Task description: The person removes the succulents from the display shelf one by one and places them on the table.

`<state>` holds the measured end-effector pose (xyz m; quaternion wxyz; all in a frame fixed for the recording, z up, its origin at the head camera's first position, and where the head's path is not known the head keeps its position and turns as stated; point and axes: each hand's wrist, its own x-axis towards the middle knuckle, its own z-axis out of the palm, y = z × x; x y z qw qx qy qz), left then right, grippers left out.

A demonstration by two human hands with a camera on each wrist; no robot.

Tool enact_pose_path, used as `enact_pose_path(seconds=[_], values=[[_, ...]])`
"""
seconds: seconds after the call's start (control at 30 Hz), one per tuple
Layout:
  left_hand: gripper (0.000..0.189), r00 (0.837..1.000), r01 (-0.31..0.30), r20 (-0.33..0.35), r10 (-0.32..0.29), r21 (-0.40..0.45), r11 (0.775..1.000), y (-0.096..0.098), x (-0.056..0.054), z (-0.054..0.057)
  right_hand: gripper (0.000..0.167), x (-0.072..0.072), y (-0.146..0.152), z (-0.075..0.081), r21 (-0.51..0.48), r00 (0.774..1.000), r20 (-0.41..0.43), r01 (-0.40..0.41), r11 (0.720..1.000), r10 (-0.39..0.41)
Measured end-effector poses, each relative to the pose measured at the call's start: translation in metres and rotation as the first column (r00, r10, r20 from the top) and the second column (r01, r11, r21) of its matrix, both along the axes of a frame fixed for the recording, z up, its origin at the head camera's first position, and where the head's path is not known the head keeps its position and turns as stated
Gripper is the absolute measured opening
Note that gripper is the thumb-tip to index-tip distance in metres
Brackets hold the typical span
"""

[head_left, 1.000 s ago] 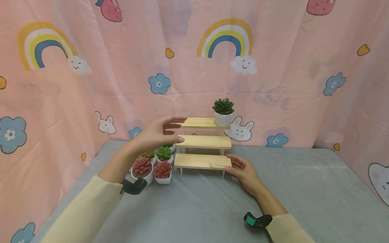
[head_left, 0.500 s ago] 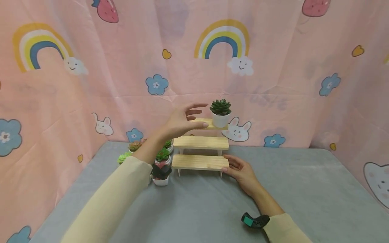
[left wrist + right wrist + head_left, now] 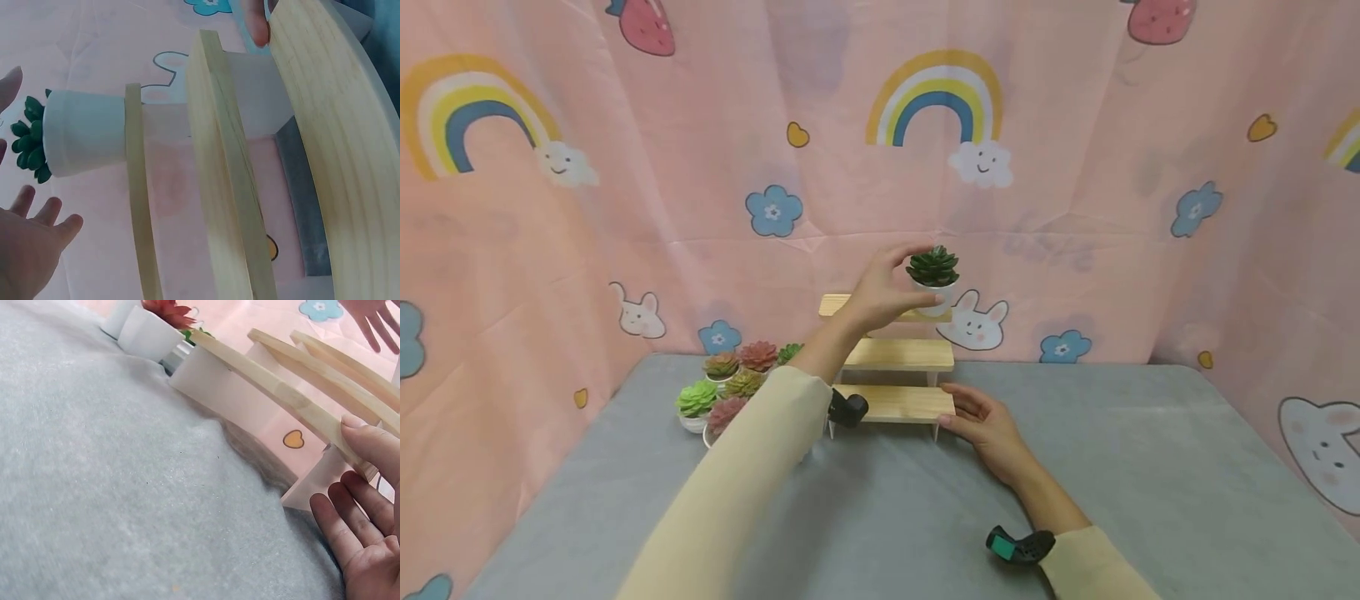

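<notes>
A three-tier wooden stand [image 3: 895, 402] with white legs stands on the table. On the right end of its top tier sits a dark green succulent [image 3: 933, 267] in a white pot [image 3: 87, 131]. My left hand [image 3: 883, 292] is spread around this plant, thumb in front of the pot and fingers behind the leaves. In the left wrist view a gap shows between the fingertips [image 3: 69, 228] and the pot. With my right hand [image 3: 992, 433] I hold the right end of the lowest tier, thumb [image 3: 365, 434] on the board's edge and fingers beside the leg.
Left of the stand, several potted succulents cluster on the grey-covered table [image 3: 1112, 467], among them a light green one [image 3: 697, 400] and a red one [image 3: 758, 356]. My left sleeve [image 3: 737, 483] partly hides them. A pink patterned curtain [image 3: 850, 167] hangs behind.
My left hand has moved right and up, from beside the stand's left end to around the dark green succulent. The right hand stays on the lowest tier. The head view has shifted slightly.
</notes>
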<state>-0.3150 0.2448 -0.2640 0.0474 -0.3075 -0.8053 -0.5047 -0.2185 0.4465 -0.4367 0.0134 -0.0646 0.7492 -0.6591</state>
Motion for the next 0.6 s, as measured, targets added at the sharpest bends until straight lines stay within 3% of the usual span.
enact_pose_path(seconds=[0.2,0.47,0.6], values=[[0.083,0.999,-0.048,0.008,0.048,0.014,0.999,0.014,-0.009,-0.004,0.059,0.001,-0.001,0.001,-0.008,1.0,0.013,0.012,1.0,-0.012],[0.081,0.996,-0.014,0.088,0.008,0.075,0.997,0.024,-0.013,-0.012,0.059,0.002,-0.003,0.0,0.005,1.0,0.015,0.026,1.0,-0.026],[0.075,0.994,-0.041,0.101,0.032,0.085,0.996,0.027,-0.011,-0.015,0.059,0.001,-0.001,0.0,0.004,0.999,0.018,0.027,1.0,-0.027]])
